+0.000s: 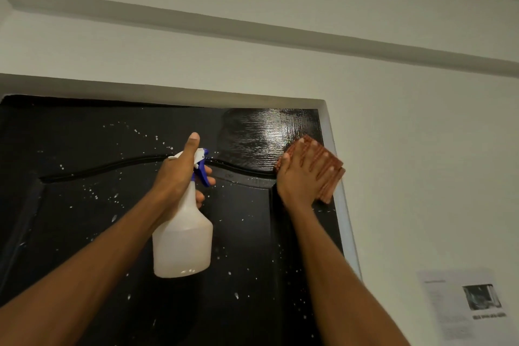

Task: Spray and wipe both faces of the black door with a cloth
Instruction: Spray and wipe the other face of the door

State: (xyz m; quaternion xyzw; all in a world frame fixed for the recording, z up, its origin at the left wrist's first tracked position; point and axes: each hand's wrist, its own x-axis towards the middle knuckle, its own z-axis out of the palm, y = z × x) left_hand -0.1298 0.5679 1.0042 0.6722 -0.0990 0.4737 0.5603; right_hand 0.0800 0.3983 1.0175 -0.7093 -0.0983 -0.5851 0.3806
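Note:
The black door [112, 233] fills the lower left, its face speckled with white spray droplets. Its top right corner shines wet and streaked. My left hand [179, 174] grips the neck of a white spray bottle [182, 241] with a blue trigger, held up in front of the door's upper panel. My right hand [303, 174] lies flat with fingers spread, pressing a folded reddish-brown cloth [334, 174] against the door near its upper right edge.
A white door frame [341, 191] runs down the right side of the door, with white wall above and to the right. A printed paper sheet [466, 306] hangs on the wall at lower right.

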